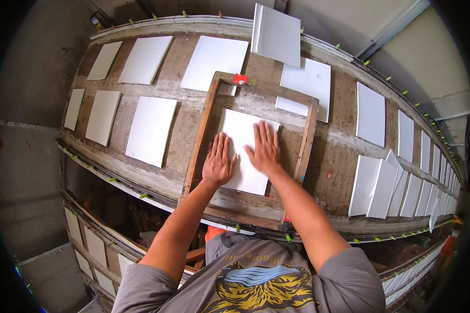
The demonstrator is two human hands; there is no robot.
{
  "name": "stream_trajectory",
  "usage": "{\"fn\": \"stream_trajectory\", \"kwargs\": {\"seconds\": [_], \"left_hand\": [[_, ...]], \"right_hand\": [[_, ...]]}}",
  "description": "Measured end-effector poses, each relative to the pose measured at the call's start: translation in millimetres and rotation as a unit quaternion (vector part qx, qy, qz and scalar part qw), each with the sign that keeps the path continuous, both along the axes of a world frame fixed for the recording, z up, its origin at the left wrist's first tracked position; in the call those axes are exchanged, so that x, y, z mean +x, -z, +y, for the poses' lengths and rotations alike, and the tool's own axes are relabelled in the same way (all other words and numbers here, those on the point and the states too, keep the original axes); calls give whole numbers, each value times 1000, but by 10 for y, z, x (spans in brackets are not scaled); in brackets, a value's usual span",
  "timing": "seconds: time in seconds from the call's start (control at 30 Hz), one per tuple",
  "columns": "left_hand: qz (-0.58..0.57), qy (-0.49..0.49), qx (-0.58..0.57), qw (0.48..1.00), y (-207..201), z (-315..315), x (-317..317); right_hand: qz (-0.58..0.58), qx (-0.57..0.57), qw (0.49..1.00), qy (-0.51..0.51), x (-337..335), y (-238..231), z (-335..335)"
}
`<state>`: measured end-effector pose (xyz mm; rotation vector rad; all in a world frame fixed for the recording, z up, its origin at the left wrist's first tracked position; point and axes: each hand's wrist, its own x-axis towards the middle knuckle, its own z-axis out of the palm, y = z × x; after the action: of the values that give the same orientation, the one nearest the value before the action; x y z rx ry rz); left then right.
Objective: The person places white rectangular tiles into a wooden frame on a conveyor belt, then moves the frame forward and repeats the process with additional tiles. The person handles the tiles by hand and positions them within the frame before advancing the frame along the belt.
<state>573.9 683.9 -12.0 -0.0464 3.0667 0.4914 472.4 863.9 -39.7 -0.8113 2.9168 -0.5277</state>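
Note:
Both of my hands lie flat, palms down, on a white rectangular sheet (245,180). My left hand (218,159) presses near its left edge, fingers stretched out and pointing away from me. Toward the sheet's upper right rests my right hand (265,149), also flat, with its thumb apart from the fingers. Around the sheet sits a wooden frame (308,133) with worn bars and a piece of red tape (240,79) on its far bar. Whether mesh spans the frame I cannot tell. Neither hand grasps anything.
White sheets lie in two rows along the long brown-grey table (329,143), among them a sheet (151,130) to the left. At the far edge, a stack of white sheets (278,36) overlaps another sheet. Overlapping sheets (364,185) lie right. Green pegs (143,195) line the table's edges.

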Motion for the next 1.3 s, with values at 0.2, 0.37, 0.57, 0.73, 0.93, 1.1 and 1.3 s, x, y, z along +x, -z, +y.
{"fn": "stream_trajectory", "kwargs": {"seconds": [0.2, 0.37, 0.57, 0.73, 0.93, 1.1, 1.3], "left_hand": [[18, 2, -8, 1000, 46, 5, -23], [38, 17, -46, 998, 95, 42, 15], [15, 19, -44, 999, 44, 48, 10], [2, 19, -37, 999, 64, 28, 16], [19, 24, -22, 999, 53, 35, 2], [17, 10, -49, 999, 69, 42, 17], [17, 14, -41, 999, 21, 34, 19]], "right_hand": [[38, -47, 998, 23, -352, 4, -72], [-12, -8, 1000, -22, 473, 44, 104], [-42, -16, 998, -48, 459, 23, 179], [15, -48, 999, 17, -334, 70, 14], [11, -11, 999, 34, -239, 15, 16], [-29, -18, 999, -11, 560, 15, 99], [-23, -19, 999, -19, 357, -58, 106]]}}
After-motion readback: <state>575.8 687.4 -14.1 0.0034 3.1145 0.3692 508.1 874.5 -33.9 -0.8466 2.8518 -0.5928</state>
